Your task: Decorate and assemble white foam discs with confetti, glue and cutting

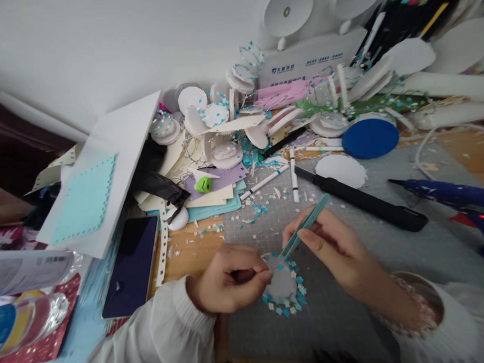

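On the grey mat [319,343], tweezers [309,221] slant over a disc [282,284] ringed with small bits [286,312].
The right hand [338,251] is clamped on the tweezers, whose long axis runs from upper right to lower left, tips down at the disc's far part; whether they pinch a bit is too blurred to tell. The left hand [234,279] hides the disc's left edge, thumb and forefinger close together; their grip I cannot tell. A glue gun [456,197] is cut off at right.

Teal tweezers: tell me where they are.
In the head view, right of centre, the teal tweezers are in the right hand, tips by the pale disc.
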The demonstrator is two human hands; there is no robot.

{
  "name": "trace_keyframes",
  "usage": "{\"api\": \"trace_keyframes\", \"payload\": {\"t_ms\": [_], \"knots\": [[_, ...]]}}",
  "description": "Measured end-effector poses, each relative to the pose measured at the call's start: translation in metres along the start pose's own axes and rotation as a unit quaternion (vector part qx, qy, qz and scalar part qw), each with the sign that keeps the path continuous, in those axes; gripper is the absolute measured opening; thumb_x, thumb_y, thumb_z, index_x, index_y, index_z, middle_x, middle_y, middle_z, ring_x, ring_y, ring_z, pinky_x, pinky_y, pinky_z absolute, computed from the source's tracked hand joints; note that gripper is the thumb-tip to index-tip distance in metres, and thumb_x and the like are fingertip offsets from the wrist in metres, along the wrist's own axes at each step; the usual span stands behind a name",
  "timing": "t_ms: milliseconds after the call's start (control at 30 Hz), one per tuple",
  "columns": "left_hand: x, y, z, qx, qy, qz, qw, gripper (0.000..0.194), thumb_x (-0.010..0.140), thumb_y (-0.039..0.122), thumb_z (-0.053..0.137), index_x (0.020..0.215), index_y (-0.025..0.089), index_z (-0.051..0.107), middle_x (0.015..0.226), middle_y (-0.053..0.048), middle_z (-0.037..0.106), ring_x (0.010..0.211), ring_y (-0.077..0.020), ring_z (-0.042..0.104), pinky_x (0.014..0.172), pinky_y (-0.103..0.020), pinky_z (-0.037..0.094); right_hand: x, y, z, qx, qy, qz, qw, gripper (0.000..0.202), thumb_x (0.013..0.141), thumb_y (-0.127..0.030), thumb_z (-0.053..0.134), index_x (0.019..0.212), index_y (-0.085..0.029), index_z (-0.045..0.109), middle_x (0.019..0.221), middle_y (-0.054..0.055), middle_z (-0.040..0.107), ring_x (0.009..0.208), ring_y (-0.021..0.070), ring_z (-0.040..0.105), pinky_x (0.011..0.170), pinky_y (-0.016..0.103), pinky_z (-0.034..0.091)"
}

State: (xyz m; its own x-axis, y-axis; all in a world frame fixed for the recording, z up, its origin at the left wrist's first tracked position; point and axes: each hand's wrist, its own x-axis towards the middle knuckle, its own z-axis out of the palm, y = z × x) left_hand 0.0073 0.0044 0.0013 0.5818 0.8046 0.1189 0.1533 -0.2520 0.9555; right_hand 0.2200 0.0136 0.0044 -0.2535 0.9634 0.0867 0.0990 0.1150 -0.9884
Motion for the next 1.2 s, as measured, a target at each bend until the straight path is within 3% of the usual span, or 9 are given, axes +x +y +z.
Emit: {"api": "trace_keyframes", "payload": {"t_ms": [300,1200], "knots": [[0.0010,-0.0038,0.0019,0.001,0.018,0.057,0.998,0.024,0.085,0.014,0.059,0.061,0.014,0.056,0.051,0.006,0.037,0.044,-0.0051,0.032,0.044,-0.020,0.025,-0.0005,-0.0022,0.0030,0.000,-0.018,0.052,0.998,0.025,0.093,-0.047,0.054,0.085,-0.023,0.058,0.075,0.002,0.068,0.069,0.0170,0.067,0.063,0.027,0.057],[0.0023,-0.0013,0.0015,0.009,0.014,0.044,0.999,0.025,0.085,0.013,0.058,0.060,0.015,0.056,0.051,0.006,0.037,0.044,-0.0053,0.033,0.043,-0.020,0.026,0.0022,0.0004,0.0008,0.023,-0.017,0.062,0.998,0.026,0.090,-0.050,0.057,0.083,-0.025,0.061,0.073,0.001,0.069,0.065,0.0165,0.067,0.058,0.026,0.055]]}}
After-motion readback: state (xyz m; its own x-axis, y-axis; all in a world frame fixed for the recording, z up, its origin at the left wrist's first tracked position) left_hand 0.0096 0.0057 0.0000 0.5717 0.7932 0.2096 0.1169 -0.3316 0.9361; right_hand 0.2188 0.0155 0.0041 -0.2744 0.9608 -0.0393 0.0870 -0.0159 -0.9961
